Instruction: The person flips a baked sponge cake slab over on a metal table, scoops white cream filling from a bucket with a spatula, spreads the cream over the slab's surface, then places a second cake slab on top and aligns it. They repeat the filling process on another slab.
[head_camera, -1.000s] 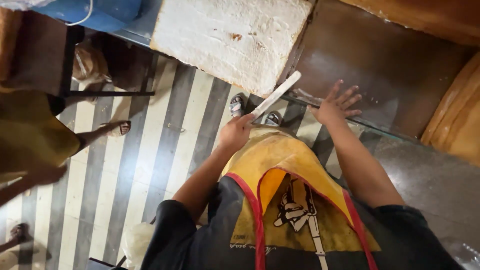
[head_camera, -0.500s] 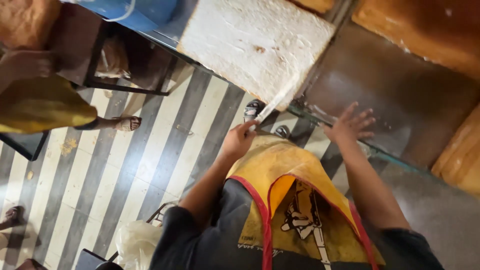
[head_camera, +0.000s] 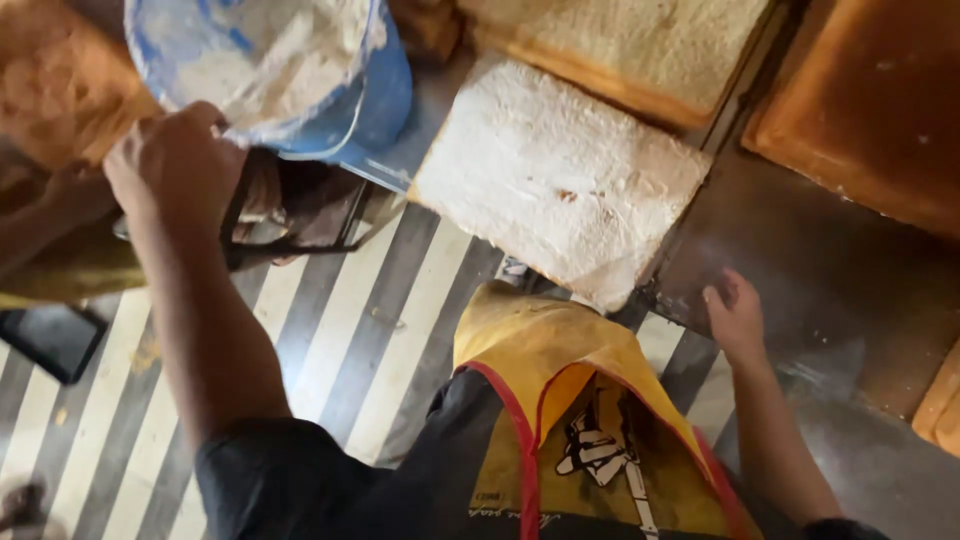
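My left hand (head_camera: 175, 160) is raised at the upper left, fingers clenched, right against the rim of a blue bucket (head_camera: 375, 95) that holds white flour. Whatever is inside the fist is hidden. My right hand (head_camera: 735, 315) rests on the dark metal table (head_camera: 840, 290), fingers slightly bent and holding nothing, just right of the near corner of a flour-dusted white slab (head_camera: 560, 175). I wear a yellow apron (head_camera: 560, 370) with red trim over a dark shirt.
Another person's arm and yellow garment (head_camera: 60, 250) are at the left edge. A dark metal frame (head_camera: 300, 225) stands below the bucket. Pale loaf slabs (head_camera: 620, 40) lie at the top, a brown tray (head_camera: 860, 120) at upper right. The floor (head_camera: 370, 330) is striped.
My left hand has swung from the slab's edge up and left to the bucket; the flat white stick it held is no longer visible. My right hand has curled its fingers on the table.
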